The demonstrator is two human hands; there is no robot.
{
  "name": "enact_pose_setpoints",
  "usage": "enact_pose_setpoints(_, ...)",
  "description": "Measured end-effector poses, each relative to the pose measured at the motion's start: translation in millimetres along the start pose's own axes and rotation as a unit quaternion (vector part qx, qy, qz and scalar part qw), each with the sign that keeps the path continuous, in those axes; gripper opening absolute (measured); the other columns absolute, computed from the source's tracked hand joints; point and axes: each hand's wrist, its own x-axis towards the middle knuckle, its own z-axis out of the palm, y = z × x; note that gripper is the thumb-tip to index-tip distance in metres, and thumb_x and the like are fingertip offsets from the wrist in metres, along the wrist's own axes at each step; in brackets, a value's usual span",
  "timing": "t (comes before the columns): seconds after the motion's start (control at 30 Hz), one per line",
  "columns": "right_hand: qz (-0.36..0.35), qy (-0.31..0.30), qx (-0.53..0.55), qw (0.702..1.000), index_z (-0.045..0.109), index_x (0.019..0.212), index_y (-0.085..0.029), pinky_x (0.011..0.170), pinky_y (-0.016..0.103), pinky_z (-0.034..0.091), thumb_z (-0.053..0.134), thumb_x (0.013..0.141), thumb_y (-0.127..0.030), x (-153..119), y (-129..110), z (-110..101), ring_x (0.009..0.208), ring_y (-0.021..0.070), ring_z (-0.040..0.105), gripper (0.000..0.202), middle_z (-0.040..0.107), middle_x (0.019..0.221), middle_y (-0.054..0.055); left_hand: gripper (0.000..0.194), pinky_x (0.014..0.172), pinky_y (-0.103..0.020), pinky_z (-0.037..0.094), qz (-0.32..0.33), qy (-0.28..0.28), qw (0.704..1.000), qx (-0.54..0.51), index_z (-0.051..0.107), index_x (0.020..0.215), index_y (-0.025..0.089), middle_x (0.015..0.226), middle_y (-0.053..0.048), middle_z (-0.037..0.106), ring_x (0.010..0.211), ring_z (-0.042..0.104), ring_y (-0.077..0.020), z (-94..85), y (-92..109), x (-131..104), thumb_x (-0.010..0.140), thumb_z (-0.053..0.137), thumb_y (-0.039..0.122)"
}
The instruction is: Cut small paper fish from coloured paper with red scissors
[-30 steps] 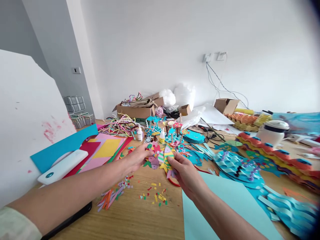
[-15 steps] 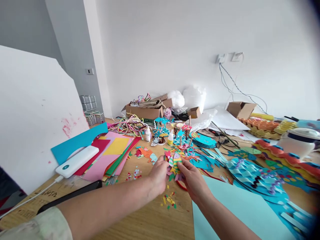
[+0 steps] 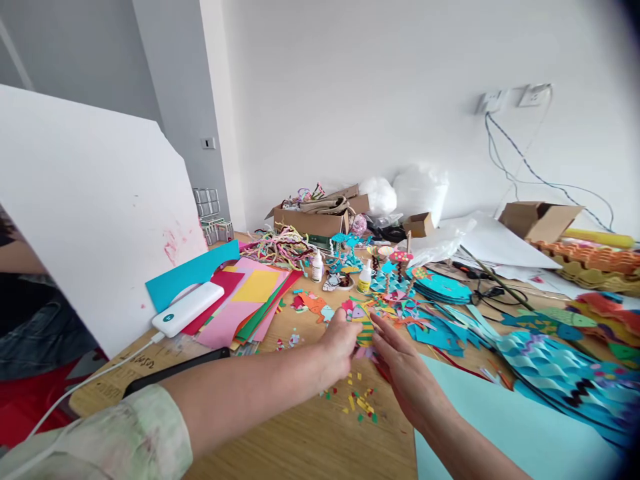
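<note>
My left hand [image 3: 343, 343] is closed on a bundle of small paper fish, with a striped yellow-and-green paper fish [image 3: 367, 330] showing on top. My right hand [image 3: 397, 363] presses the bundle's right edge, its fingers fairly straight and close together; the thumb is mostly hidden. Just beyond my left hand lie an orange paper fish [image 3: 314, 305] and a pale blue one. Yellow, green and red paper scraps [image 3: 363, 402] are scattered on the wooden table [image 3: 280, 433] below my hands.
A pale blue sheet [image 3: 480, 427] lies at the right, beside blue paper craft pieces [image 3: 545, 367]. Coloured paper [image 3: 265, 287], a white power bank [image 3: 187, 310] and a dark phone-like slab [image 3: 175, 373] are at the left. Small glue bottles [image 3: 365, 277] stand beyond my hands.
The view has turned left, so everything sits further right in the picture. My right hand's fingers have straightened along the paper fish; my left hand still grips them.
</note>
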Motion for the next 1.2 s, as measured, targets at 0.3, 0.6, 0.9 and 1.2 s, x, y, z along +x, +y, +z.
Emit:
enact_pose_setpoints(0.3, 0.033, -0.037, -0.076, 0.996, 0.059, 0.111, -0.028, 0.083, 0.032, 0.043, 0.064, 0.070, -0.046, -48, -24, -26, 0.113, 0.0248, 0.049, 0.046, 0.054, 0.125, 0.006, 0.032, 0.076, -0.040, 0.049, 0.098, 0.199, 0.973, 0.066, 0.051, 0.114, 0.016, 0.112, -0.008, 0.054, 0.093, 0.057, -0.0200, -125.6, 108, 5, 0.085, 0.052, 0.030)
enact_pose_setpoints(0.6, -0.017, -0.031, -0.100, 0.994, 0.062, 0.095, -0.023, 0.051, 0.026, 0.041, 0.068, 0.060, -0.040, -39, 6, -40, 0.071, 0.0199, 0.059, 0.039, 0.065, 0.091, 0.007, 0.032, 0.076, -0.040, 0.049, 0.092, 0.277, 0.945, 0.147, 0.051, 0.114, 0.016, 0.112, -0.008, 0.055, 0.093, 0.057, -0.0201, -195.8, 128, 14, 0.085, 0.052, 0.030)
enact_pose_setpoints(0.9, -0.018, -0.074, -0.128, 0.989, 0.061, 0.087, -0.020, 0.049, 0.023, 0.038, 0.060, 0.063, -0.029, -36, 11, -43, 0.063, 0.0150, 0.058, 0.025, 0.065, 0.078, 0.004, 0.030, 0.070, -0.036, 0.051, 0.068, 0.245, 0.941, 0.222, 0.051, 0.112, 0.015, 0.106, -0.007, 0.056, 0.084, 0.058, -0.0172, -167.2, 107, 21, 0.085, 0.052, 0.028)
enact_pose_setpoints(1.2, 0.027, -0.103, -0.110, 0.988, 0.062, 0.083, -0.018, 0.057, 0.025, 0.044, 0.060, 0.066, -0.029, -26, -23, -26, 0.078, 0.0173, 0.060, 0.021, 0.064, 0.087, 0.004, 0.047, 0.034, -0.016, 0.030, 0.067, 0.103, 0.972, 0.199, 0.055, 0.109, 0.018, 0.064, 0.002, 0.058, 0.043, 0.050, -0.0072, -123.6, 105, 15, 0.065, 0.067, 0.008)
